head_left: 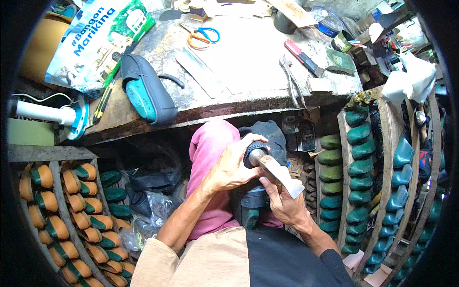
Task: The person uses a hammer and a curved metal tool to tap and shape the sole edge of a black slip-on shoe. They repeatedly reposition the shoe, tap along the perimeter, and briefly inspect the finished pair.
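Observation:
My left hand (232,165) is wrapped round a dark grey shoe (254,198) held upright over my lap, between my knees. Its ribbed dark end points up, and a teal shoe last shows at the lower end. In my right hand (288,208) is a shoemaker's hammer (276,173) with a round face and a broad, flared peen. The hammer's face lies against or just over the shoe's upper end, close to my left fingers; contact is hard to make out. My right fingers hide the hammer's handle.
On the workbench (158,43) ahead lie a second grey shoe (149,91), scissors (203,38), pincers (291,81) and a red-handled knife (303,57). A rack of tan-and-green shoe pieces (76,210) stands left. Racks of green lasts (359,167) stand right. Crumpled clear plastic (153,215) lies low left.

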Demonstrator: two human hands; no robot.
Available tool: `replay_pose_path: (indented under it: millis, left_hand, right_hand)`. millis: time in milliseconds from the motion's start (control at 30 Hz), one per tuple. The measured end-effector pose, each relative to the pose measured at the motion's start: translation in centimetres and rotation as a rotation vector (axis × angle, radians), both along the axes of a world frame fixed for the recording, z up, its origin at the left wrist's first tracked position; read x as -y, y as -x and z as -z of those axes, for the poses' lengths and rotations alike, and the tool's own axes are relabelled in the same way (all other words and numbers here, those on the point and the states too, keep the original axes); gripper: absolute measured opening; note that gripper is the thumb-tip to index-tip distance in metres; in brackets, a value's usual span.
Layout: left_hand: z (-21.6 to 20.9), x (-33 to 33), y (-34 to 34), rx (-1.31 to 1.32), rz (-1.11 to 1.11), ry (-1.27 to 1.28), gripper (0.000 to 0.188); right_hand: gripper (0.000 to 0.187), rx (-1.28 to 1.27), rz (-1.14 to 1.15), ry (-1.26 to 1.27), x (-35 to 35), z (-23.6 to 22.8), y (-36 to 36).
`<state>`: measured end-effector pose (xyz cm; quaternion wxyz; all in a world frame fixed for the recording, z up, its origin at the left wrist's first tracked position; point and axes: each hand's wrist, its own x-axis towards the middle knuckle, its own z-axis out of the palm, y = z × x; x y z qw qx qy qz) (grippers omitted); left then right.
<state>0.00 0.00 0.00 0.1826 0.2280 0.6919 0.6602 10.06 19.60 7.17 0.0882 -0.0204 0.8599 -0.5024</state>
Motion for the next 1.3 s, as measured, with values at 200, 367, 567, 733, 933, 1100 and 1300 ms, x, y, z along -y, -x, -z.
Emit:
replay_pose_path:
  millis: [200, 367, 567, 733, 933, 1100, 1300]
  left_hand:
    - [0.3, -0.6, 0.2, -0.032, -0.112, 0.091, 0.054]
    - [1.3, -0.9, 0.1, -0.088, -0.209, 0.067, 0.053]
    - [1.0, -0.8, 0.9, -0.092, -0.15, 0.074, 0.059]
    - [0.6, -0.6, 0.2, -0.061, -0.071, -0.018, 0.072]
    - [0.9, -1.0, 0.2, -0.12, -0.111, 0.098, 0.065]
    - [1.1, -0.9, 0.2, -0.125, -0.15, 0.11, 0.055]
    - [1.5, -1.2, 0.5, -0.161, -0.179, 0.1, 0.049]
  right_hand:
    - [0.033, -0.073, -0.095, -0.271, -0.9, -1.3, 2.4]
    - [0.039, -0.086, -0.08, -0.223, -0.7, 0.7, 2.9]
    - [0.037, -0.008, 0.24, 0.238, 1.8, 2.4, 2.1]
    - [0.037, -0.066, 0.123, 0.048, -0.2, 1.4, 0.3]
    - [0.036, -0.294, 0.086, -0.083, -0.1, 3.0, 1.6]
    - [0.028, -0.067, -0.043, -0.303, -0.9, 0.5, 2.2]
    - [0.028, -0.09, -0.343, -0.577, -3.4, 0.2, 5.1]
